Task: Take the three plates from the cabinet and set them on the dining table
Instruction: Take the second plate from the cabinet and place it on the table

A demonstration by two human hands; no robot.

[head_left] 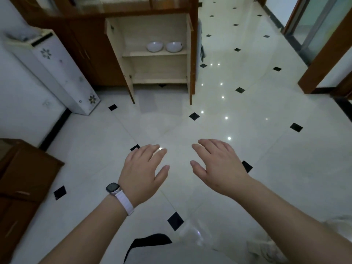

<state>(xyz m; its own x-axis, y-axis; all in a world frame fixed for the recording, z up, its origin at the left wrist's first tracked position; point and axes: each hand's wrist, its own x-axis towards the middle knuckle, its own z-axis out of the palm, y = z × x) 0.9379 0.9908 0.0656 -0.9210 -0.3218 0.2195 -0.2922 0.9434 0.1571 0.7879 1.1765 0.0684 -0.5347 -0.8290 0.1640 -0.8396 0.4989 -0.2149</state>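
Glossy white floor tiles point(228, 168) with small black diamond insets fill the room, mirroring ceiling lights. Both of the person's hands hover above the floor, palms down, holding nothing. The left hand point(144, 172) has its fingers point(156, 152) loosely spread, thumb angled out toward the other hand, and a watch point(112, 188) on a white strap sits at its wrist. The right hand point(217, 166) is just beside it, apart, fingers likewise loosely spread. Well beyond the fingertips stands the wooden cabinet point(133, 16) with both doors swung open. On its upper shelf point(154, 53), two white dishes point(164, 46) sit side by side, almost touching; they look rather bowl-shaped. The lower shelf, nearer the fingers, looks bare. Far off past the left hand's fingers stands a white appliance point(57, 73) with flower prints.
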